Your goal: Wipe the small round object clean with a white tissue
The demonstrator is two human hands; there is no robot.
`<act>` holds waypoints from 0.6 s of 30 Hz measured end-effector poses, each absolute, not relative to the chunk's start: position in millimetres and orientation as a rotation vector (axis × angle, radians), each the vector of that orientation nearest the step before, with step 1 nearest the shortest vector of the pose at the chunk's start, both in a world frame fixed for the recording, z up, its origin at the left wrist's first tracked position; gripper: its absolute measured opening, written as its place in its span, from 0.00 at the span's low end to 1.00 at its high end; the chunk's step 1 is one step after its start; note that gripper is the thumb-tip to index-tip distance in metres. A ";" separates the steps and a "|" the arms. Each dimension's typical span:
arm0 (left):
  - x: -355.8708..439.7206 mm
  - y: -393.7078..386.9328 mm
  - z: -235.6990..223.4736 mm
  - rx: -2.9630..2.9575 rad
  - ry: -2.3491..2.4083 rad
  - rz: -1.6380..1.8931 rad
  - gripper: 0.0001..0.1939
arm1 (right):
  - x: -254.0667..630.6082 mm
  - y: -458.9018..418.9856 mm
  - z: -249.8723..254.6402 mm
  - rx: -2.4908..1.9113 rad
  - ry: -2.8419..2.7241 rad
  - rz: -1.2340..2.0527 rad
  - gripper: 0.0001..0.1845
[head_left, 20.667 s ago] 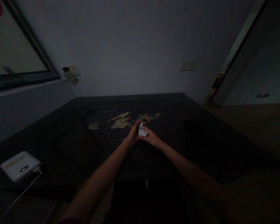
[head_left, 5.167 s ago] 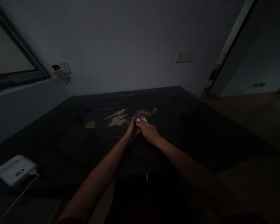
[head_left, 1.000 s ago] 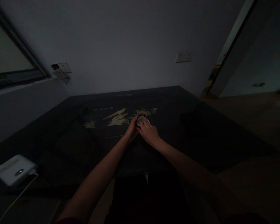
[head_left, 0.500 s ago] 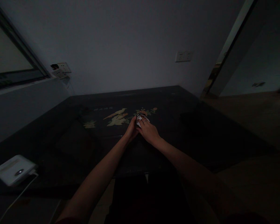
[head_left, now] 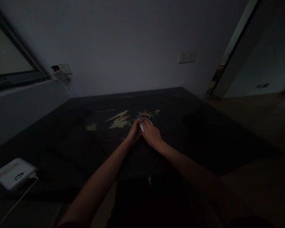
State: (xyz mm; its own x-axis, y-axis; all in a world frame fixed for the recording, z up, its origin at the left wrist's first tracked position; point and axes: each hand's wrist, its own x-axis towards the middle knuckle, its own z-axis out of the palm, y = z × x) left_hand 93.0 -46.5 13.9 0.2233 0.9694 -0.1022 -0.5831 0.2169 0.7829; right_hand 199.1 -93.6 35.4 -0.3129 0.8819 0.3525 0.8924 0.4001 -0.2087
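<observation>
Both hands meet above the middle of a dark table (head_left: 142, 163). My left hand (head_left: 133, 131) is closed around a small dark object with a shiny rim (head_left: 140, 118); its kind is hard to tell in the dim light. Pressed against that object is a crumpled white tissue or cloth (head_left: 142, 126), held by my right hand (head_left: 152, 134) with the fingers bent over it. The fingers hide most of the dark object. Under and behind the hands, a bird and flower picture (head_left: 120, 120) decorates the tabletop.
A white box-shaped device (head_left: 14, 174) with a cable lies at the table's left front. Wall sockets (head_left: 186, 57) are on the wall behind, with more sockets (head_left: 64, 68) by the window (head_left: 9, 50). A doorway edge (head_left: 232, 47) stands at right.
My right hand's fingers have shifted slightly on the white tissue, and more of its front shows below the fingers. My left hand stays in about the same place.
</observation>
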 end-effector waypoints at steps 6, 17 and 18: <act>92.3 -47.5 15.7 0.698 0.684 1.189 0.19 | 200.5 -92.6 31.7 -1.491 -2.241 -0.012 0.26; 89.0 -38.9 7.0 0.698 0.671 1.193 0.19 | 202.0 -92.8 31.4 -1.304 -2.279 0.191 0.23; 89.0 -39.2 7.0 0.697 0.676 1.183 0.19 | 201.7 -92.9 31.4 -1.303 -2.273 0.195 0.23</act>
